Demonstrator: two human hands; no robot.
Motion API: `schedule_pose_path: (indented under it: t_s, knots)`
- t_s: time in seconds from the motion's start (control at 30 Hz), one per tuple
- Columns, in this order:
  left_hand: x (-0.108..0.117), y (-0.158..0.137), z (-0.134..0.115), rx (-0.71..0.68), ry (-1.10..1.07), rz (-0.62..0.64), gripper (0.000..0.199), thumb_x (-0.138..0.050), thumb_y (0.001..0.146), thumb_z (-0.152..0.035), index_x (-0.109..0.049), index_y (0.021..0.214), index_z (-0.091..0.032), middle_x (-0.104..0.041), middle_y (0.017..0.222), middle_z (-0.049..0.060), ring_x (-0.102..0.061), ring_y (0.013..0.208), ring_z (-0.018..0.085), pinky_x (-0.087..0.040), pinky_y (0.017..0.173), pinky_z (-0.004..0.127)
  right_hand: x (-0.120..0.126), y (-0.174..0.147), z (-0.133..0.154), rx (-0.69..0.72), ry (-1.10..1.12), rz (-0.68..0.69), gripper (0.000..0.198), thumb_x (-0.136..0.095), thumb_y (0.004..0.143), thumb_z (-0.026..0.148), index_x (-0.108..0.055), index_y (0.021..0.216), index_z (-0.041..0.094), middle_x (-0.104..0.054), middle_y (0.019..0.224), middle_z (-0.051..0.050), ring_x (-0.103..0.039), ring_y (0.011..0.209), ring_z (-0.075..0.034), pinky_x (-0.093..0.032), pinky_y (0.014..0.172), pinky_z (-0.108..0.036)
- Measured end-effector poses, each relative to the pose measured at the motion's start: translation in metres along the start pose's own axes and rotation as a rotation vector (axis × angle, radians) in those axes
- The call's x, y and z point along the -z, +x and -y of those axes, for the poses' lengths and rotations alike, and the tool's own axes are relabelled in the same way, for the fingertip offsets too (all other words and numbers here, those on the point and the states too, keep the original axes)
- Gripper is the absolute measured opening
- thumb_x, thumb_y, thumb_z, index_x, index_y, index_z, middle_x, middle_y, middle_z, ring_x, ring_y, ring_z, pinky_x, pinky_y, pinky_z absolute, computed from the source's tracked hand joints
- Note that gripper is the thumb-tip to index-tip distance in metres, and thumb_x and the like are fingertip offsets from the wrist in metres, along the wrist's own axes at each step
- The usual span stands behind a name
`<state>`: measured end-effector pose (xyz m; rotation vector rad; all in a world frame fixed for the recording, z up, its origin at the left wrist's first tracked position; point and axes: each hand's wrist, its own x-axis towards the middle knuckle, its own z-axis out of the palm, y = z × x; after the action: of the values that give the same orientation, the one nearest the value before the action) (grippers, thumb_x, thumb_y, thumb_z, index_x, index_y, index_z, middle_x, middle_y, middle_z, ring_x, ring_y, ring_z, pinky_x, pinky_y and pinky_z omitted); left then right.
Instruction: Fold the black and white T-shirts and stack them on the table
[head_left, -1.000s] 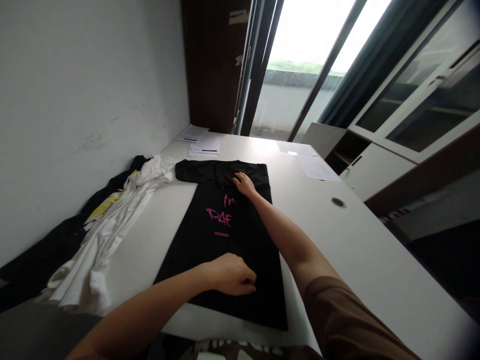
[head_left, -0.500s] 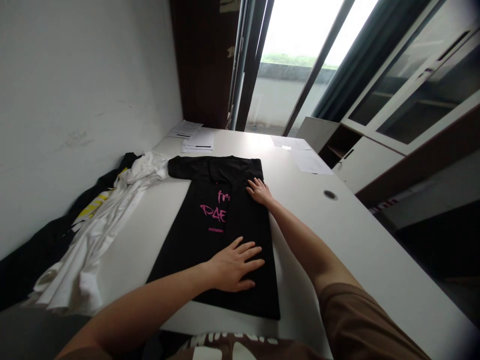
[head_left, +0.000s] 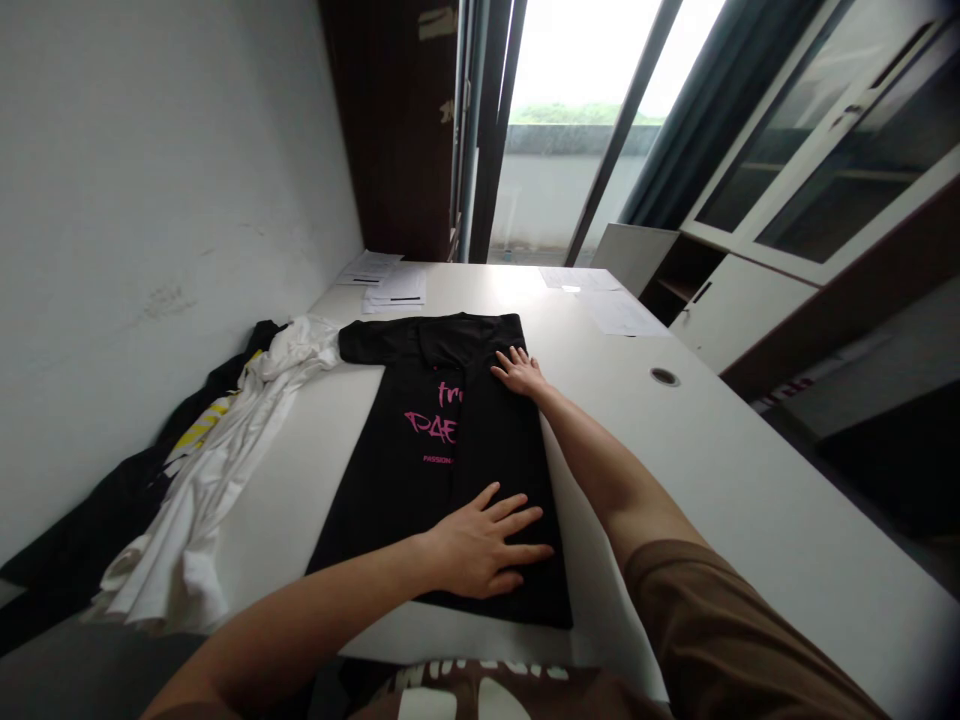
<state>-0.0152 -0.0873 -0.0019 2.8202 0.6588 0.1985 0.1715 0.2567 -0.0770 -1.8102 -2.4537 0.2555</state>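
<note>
Head view: the black shirt [head_left: 375, 500] lies flat on the desk [head_left: 622, 460], its long axis running away from the person, hem near and sleeve end far. Its right side is folded inward over the pink print [head_left: 431, 427], cutting the letters short, while one sleeve [head_left: 367, 342] points left.

Both hands are on the shirt's right half, so most of the unfolded part lies to their left. The left hand [head_left: 491, 545] rests nearer the hem, palm down, its grip wide with fingers spread, holding nothing. The right hand [head_left: 520, 374] reaches farther, to the right edge below the far end; its grip is loose, fingers apart, and no cloth looks pinched.

Left of the shirt, beyond a strip of bare desk, lies a rumpled white garment [head_left: 225, 450], with a black-and-yellow garment [head_left: 97, 530] along the wall [head_left: 172, 180]. Papers [head_left: 396, 287] lie at the far end.
</note>
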Motion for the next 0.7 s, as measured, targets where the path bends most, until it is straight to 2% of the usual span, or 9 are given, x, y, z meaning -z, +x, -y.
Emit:
schedule_pose_path:
  t_s: [0.17,0.33,0.57,0.7]
  knots:
    - [-0.001,0.001,0.002,-0.01,-0.018,0.002,0.051,-0.043,0.105,-0.048,-0.043,0.154,-0.035,-0.029,0.168,0.007,-0.025,0.155,0.034,-0.021,0.122,0.064,-0.003,-0.031,0.004,0.091,-0.004,-0.103,0.065,-0.031,0.104,0.062,-0.035,0.16,0.031,-0.021,0.17,-0.007,-0.011,0.158,-0.029,-0.007,0.125,-0.057]
    - [-0.002,0.002,0.004,-0.001,-0.049,0.003,0.053,-0.044,0.104,-0.05,-0.043,0.154,-0.034,-0.03,0.167,0.006,-0.025,0.155,0.033,-0.02,0.122,0.063,-0.003,-0.068,0.004,0.095,0.0,-0.073,0.065,-0.031,0.104,0.062,-0.032,0.161,0.031,-0.017,0.17,-0.007,-0.012,0.158,-0.029,-0.014,0.125,-0.056]
    - [0.0,0.002,-0.003,0.012,-0.03,-0.022,0.055,-0.047,0.103,-0.048,-0.042,0.155,-0.03,-0.034,0.166,0.008,-0.028,0.153,0.033,-0.022,0.122,0.062,-0.005,-0.131,0.008,0.196,-0.007,-0.103,0.064,-0.032,0.104,0.061,-0.033,0.162,0.031,-0.017,0.17,-0.003,-0.012,0.158,-0.026,-0.014,0.127,-0.05]
    - [0.004,0.003,-0.009,-0.043,-0.004,-0.011,0.055,-0.05,0.101,-0.044,-0.044,0.154,-0.03,-0.034,0.165,0.008,-0.03,0.153,0.033,-0.024,0.122,0.061,-0.002,-0.148,0.009,0.211,0.002,-0.092,0.062,-0.033,0.105,0.06,-0.034,0.161,0.034,-0.018,0.17,0.0,-0.013,0.158,-0.024,-0.014,0.128,-0.048]
